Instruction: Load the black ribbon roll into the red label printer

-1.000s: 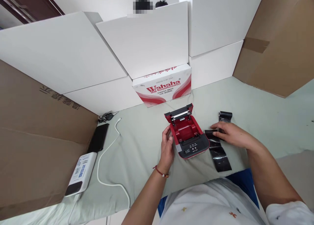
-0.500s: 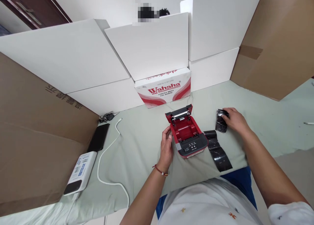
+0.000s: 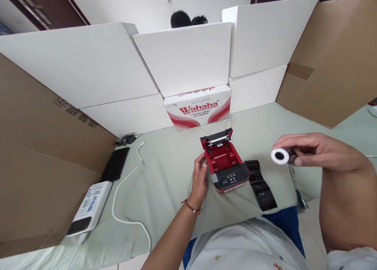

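Note:
A small red printer (image 3: 225,166) sits on the pale green table with its lid open and its roll bay empty. My left hand (image 3: 200,175) rests against its left side, fingers curled on the casing. My right hand (image 3: 315,150) is raised above the table to the right, fingers closed on a small paper roll (image 3: 280,156) whose white end and dark core face me. A thin dark strip (image 3: 296,185) hangs down from the roll. A black wrapper (image 3: 260,183) lies flat just right of the printer.
A Wahaha carton (image 3: 200,109) stands behind the printer, with white boxes (image 3: 88,69) and brown cardboard (image 3: 38,144) around the table. At the left lie a black phone (image 3: 114,164), keys (image 3: 125,139), a white cable (image 3: 126,195) and a white device (image 3: 90,207). Two people's heads show behind the boxes.
My right hand left the flat black wrapper, reached the black roll farther back, and has lifted it up toward me, now showing its white end. My left hand stayed on the printer.

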{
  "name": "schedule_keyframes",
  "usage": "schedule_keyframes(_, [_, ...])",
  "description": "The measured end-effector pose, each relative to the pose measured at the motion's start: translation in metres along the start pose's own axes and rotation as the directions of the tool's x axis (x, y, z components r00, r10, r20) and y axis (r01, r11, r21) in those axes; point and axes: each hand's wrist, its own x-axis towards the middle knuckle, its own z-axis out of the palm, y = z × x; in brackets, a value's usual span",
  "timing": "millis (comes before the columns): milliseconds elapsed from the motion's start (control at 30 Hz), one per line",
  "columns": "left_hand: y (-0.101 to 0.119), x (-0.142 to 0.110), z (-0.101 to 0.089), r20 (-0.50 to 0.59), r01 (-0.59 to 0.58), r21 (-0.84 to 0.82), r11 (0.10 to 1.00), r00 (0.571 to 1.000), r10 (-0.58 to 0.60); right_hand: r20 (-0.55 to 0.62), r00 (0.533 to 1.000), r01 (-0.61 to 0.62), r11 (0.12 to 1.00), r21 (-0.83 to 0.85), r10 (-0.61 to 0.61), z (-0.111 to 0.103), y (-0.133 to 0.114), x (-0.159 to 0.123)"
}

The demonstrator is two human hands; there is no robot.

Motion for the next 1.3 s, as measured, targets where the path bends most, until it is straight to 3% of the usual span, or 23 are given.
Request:
schedule_keyframes(67, [0.002,-0.004,-0.001,-0.039,-0.08,0.108,0.991,0.996,0.085,0.019,0.998,0.054,0.998,0.037,-0.055,0.011,-0.034,0.007])
schedule_keyframes(133, [0.005,-0.01,-0.004,-0.06,-0.264,0.282,0.922,0.955,0.292,0.054,0.989,0.131,0.988,0.084,-0.136,0.028,-0.07,0.021])
schedule_keyframes(233, [0.011,-0.021,-0.006,0.079,-0.566,0.509,0.648,0.781,0.62,0.143,0.959,0.226,0.963,0.148,-0.247,0.051,-0.114,0.042])
schedule_keyframes(300, [0.016,-0.026,-0.004,0.196,-0.668,0.572,0.475,0.674,0.712,0.214,0.945,0.224,0.966,0.13,-0.248,0.061,-0.132,0.052])
schedule_keyframes(367, [0.022,-0.03,0.0,0.288,-0.711,0.6,0.367,0.62,0.73,0.248,0.948,0.188,0.98,0.068,-0.199,0.068,-0.144,0.059])
schedule_keyframes(467, [0.027,-0.031,0.008,0.416,-0.745,0.6,0.291,0.602,0.682,0.229,0.963,0.146,0.989,-0.005,-0.141,0.079,-0.153,0.065])
schedule_keyframes(600, [0.029,-0.031,0.012,0.455,-0.762,0.59,0.267,0.587,0.67,0.207,0.969,0.147,0.989,-0.033,-0.137,0.086,-0.155,0.067])
schedule_keyframes(667, [0.03,-0.032,0.012,0.45,-0.768,0.591,0.248,0.568,0.689,0.196,0.961,0.194,0.981,0.017,-0.194,0.082,-0.154,0.064])
schedule_keyframes(733, [0.031,-0.034,0.013,0.442,-0.777,0.585,0.234,0.547,0.711,0.142,0.947,0.261,0.949,0.179,-0.287,0.075,-0.15,0.057])
schedule_keyframes(800, [0.032,-0.035,0.014,0.429,-0.788,0.572,0.23,0.526,0.734,0.0,0.954,0.278,0.879,0.387,-0.301,0.066,-0.145,0.051])
schedule_keyframes(867, [0.033,-0.036,0.016,0.415,-0.798,0.556,0.232,0.509,0.754,-0.193,0.968,0.238,0.83,0.504,-0.16,0.06,-0.137,0.049])
schedule_keyframes(933, [0.034,-0.037,0.018,0.403,-0.801,0.551,0.233,0.5,0.767,-0.369,0.929,0.198,0.839,0.506,0.004,0.06,-0.128,0.054])
schedule_keyframes(1000, [0.034,-0.037,0.018,0.4,-0.801,0.556,0.222,0.493,0.773,-0.459,0.886,0.188,0.858,0.478,0.062,0.067,-0.12,0.064])
schedule_keyframes(1167, [0.034,-0.039,0.017,0.405,-0.799,0.566,0.202,0.484,0.776,-0.388,0.921,0.264,0.777,0.571,-0.028,0.097,-0.117,0.076])
schedule_keyframes(1300, [0.03,-0.043,0.016,0.398,-0.781,0.594,0.193,0.493,0.774,-0.455,0.89,0.333,0.741,0.583,-0.042,0.106,-0.117,0.056])
